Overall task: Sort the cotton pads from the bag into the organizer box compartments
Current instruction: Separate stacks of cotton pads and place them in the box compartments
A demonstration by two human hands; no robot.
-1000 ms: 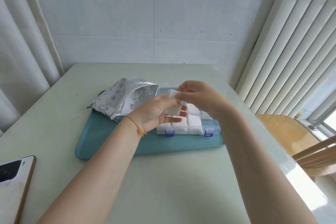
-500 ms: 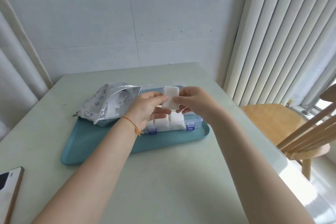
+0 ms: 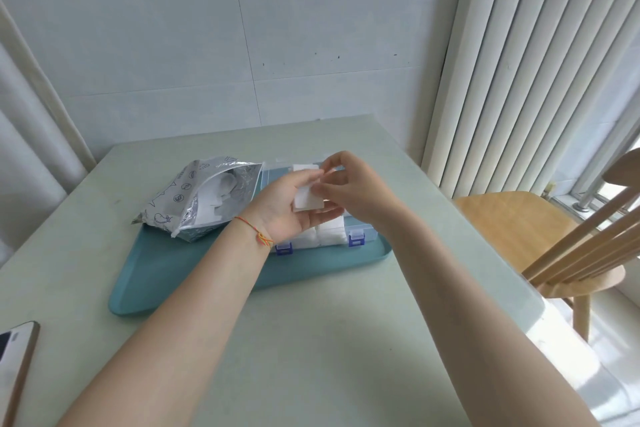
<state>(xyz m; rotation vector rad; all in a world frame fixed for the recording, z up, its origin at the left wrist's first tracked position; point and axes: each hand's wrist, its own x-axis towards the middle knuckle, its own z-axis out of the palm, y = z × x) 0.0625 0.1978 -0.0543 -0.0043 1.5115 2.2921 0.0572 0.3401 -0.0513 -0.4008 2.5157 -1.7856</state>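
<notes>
While both hands work above the box (image 3: 349, 236), the head view shows a small stack of pads (image 3: 308, 199) lying in the left hand (image 3: 294, 208), its palm up and fingers loosely curled under them. The right hand (image 3: 349, 189) has thumb and forefinger closed on the stack's upper right edge, seemingly peeling off a pad. All of this hangs over the far part of the box, which sits on the tray (image 3: 194, 274) on the worktop (image 3: 311, 340); its near compartments already look packed with white pads, while the far ones are mostly hidden behind the hands.

Risk lies in the pinch: thin, soft pads cling, so two may lift together, or the rest may slide off the open palm and scatter across several compartments or the tray. A loose pad could also land folded and sit proud of its divider. Left of the box, the bag (image 3: 207, 198) lies open-mouthed towards the hands with pads showing inside; a careless reach there could drag several out onto the tray.
</notes>
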